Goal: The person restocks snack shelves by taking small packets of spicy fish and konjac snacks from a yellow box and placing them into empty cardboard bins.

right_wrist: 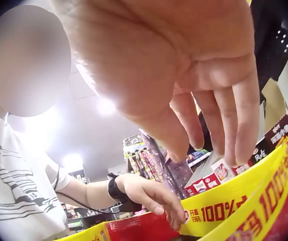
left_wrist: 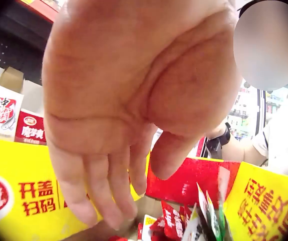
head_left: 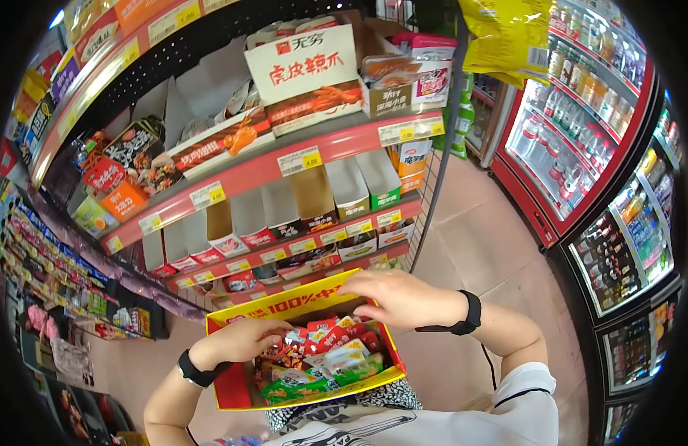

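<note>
A yellow and red box (head_left: 308,395) rests at the person's lap, holding red, white and green snack packets (head_left: 333,334). The left hand (head_left: 243,340) reaches over the box's left side, fingertips at the packets; in the left wrist view its fingers hang loosely, with nothing seen in them. Above the box's far right edge is the right hand (head_left: 392,297), fingers loosely bent over the yellow flap (right_wrist: 219,208). In the right wrist view no item shows in the right hand (right_wrist: 184,75). Whether its fingertips touch the flap I cannot tell.
Ahead stands a shelf rack (head_left: 266,175) with open snack boxes, several looking empty, and price tags. Drink fridges (head_left: 574,126) line the right side. Hanging packets (head_left: 43,253) are at the left. Tiled floor (head_left: 470,223) lies between rack and fridges.
</note>
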Tool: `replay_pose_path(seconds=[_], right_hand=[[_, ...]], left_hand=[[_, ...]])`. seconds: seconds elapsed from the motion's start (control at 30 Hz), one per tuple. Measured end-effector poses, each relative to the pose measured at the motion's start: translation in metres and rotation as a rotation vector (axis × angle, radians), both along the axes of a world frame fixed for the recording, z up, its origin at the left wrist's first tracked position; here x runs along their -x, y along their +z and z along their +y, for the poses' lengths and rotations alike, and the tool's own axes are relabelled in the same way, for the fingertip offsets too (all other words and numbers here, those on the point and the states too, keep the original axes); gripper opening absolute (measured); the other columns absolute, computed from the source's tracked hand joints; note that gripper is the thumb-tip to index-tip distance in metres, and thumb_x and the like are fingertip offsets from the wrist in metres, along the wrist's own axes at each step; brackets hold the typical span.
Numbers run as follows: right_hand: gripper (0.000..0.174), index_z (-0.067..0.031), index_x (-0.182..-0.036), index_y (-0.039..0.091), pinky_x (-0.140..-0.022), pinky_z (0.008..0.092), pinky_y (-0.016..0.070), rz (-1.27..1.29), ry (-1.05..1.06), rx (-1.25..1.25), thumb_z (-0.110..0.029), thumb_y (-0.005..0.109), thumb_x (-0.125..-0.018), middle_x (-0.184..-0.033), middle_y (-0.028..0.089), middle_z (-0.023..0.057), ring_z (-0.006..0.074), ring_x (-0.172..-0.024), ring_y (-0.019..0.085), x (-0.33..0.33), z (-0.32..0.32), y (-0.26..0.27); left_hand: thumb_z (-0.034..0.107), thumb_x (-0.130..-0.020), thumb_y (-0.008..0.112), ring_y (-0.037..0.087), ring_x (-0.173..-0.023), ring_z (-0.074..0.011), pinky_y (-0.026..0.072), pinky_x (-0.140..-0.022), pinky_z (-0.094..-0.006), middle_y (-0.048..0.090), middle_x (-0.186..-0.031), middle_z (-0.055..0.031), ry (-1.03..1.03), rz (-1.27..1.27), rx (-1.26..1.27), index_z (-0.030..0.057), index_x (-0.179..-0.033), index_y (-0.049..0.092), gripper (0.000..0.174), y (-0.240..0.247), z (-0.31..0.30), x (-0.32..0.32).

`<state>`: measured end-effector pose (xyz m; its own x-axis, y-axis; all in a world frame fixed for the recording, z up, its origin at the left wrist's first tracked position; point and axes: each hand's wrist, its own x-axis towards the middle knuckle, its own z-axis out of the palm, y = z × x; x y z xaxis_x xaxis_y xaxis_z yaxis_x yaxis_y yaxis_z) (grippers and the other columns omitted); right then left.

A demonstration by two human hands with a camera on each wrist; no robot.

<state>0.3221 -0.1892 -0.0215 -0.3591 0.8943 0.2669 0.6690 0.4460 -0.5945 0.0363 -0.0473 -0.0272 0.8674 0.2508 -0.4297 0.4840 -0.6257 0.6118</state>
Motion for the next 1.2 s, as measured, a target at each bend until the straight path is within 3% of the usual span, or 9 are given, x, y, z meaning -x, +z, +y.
replay_pose_path(seconds=[0.27, 0.43, 0.53, 0.7, 0.87, 0.93, 1.03, 1.13, 1.2], right_hand=[[0.038, -0.0045, -0.113, 0.052, -0.088, 0.0402, 0.0453, 0.038, -0.394, -0.223, -0.007, 0.063, -0.077, -0.113, 0.054, 0.0157, 0.0352, -0.105, 0.053, -0.049, 0.001, 0.006], [0.048, -0.0014, -0.123, 0.045, -0.093, 0.0412, 0.0426, -0.019, -0.675, -0.335, -0.001, 0.059, -0.077, -0.123, 0.048, 0.0191, 0.0384, -0.113, 0.048, -0.091, 0.020, 0.002], [0.052, -0.0017, -0.126, 0.042, -0.093, 0.0417, 0.0430, -0.032, -0.777, -0.387, 0.003, 0.057, -0.076, -0.127, 0.045, 0.0192, 0.0400, -0.115, 0.046, -0.113, 0.041, 0.003], [0.054, 0.0038, -0.127, 0.039, -0.078, 0.0434, 0.0492, -0.222, -0.883, -0.296, 0.010, 0.043, -0.073, -0.127, 0.042, 0.0275, 0.0402, -0.096, 0.056, -0.136, 0.075, 0.014], [0.049, 0.0067, -0.121, 0.040, -0.076, 0.0432, 0.0496, -0.312, -0.960, -0.242, 0.010, 0.044, -0.073, -0.117, 0.047, 0.0281, 0.0396, -0.093, 0.058, -0.154, 0.100, -0.002], [0.050, 0.0062, -0.122, 0.039, -0.074, 0.0438, 0.0500, -0.269, -0.958, -0.289, 0.011, 0.045, -0.072, -0.115, 0.046, 0.0290, 0.0404, -0.089, 0.058, -0.155, 0.102, -0.005], [0.052, 0.0056, -0.123, 0.038, -0.072, 0.0440, 0.0503, -0.208, -0.947, -0.324, 0.011, 0.045, -0.072, -0.113, 0.045, 0.0290, 0.0408, -0.084, 0.058, -0.152, 0.094, -0.003], [0.055, 0.0050, -0.126, 0.036, -0.071, 0.0444, 0.0504, -0.190, -0.946, -0.372, 0.011, 0.045, -0.072, -0.111, 0.044, 0.0288, 0.0408, -0.081, 0.058, -0.158, 0.094, -0.010], [0.045, 0.0044, -0.118, 0.044, -0.070, 0.0440, 0.0504, -0.210, -0.951, -0.371, 0.009, 0.046, -0.073, -0.111, 0.045, 0.0274, 0.0398, -0.081, 0.059, -0.159, 0.092, -0.012]], left_hand=[[0.015, -0.089, 0.058, 0.062, -0.097, -0.0200, 0.0468, -0.085, -0.0315, 0.064, -0.104, -0.0125, -0.038, -0.177, -0.060, 0.0012, -0.117, 0.056, 0.032, 0.039, 0.008, -0.064], [0.013, -0.086, 0.060, 0.059, -0.103, -0.0224, 0.0479, -0.083, -0.0334, 0.060, -0.113, -0.0144, 0.018, -0.371, 0.074, 0.0015, -0.118, 0.054, 0.034, 0.034, 0.024, -0.116], [0.013, -0.085, 0.060, 0.057, -0.107, -0.0223, 0.0474, -0.083, -0.0324, 0.058, -0.115, -0.0148, 0.005, -0.462, -0.069, 0.0023, -0.119, 0.053, 0.036, 0.040, 0.028, -0.154], [0.015, -0.083, 0.064, 0.053, -0.110, -0.0246, 0.0481, -0.086, -0.0330, 0.052, -0.122, -0.0157, 0.075, -0.567, -0.279, 0.0033, -0.129, 0.044, 0.051, 0.030, 0.049, -0.217], [0.017, -0.082, 0.063, 0.056, -0.106, -0.0276, 0.0492, -0.079, -0.0351, 0.051, -0.125, -0.0177, 0.199, -0.698, -0.332, 0.0006, -0.128, 0.044, 0.052, 0.002, 0.082, -0.273], [0.022, -0.084, 0.061, 0.060, -0.097, -0.0312, 0.0490, -0.079, -0.0367, 0.057, -0.117, -0.0180, 0.374, -0.574, -0.451, -0.0002, -0.126, 0.044, 0.051, 0.004, 0.085, -0.292], [0.022, -0.084, 0.059, 0.056, -0.102, -0.0392, 0.0450, -0.086, -0.0433, 0.060, -0.108, -0.0221, 0.469, -0.524, -0.446, 0.0014, -0.118, 0.051, 0.041, 0.014, 0.078, -0.311], [0.026, -0.086, 0.058, 0.062, -0.088, -0.0317, 0.0479, -0.080, -0.0383, 0.063, -0.105, -0.0187, 0.386, -0.611, -0.584, 0.0018, -0.115, 0.055, 0.038, -0.003, 0.097, -0.335], [0.026, -0.087, 0.058, 0.062, -0.090, -0.0305, 0.0472, -0.081, -0.0375, 0.064, -0.104, -0.0174, 0.339, -0.664, -0.641, 0.0024, -0.113, 0.058, 0.035, -0.006, 0.104, -0.348]])
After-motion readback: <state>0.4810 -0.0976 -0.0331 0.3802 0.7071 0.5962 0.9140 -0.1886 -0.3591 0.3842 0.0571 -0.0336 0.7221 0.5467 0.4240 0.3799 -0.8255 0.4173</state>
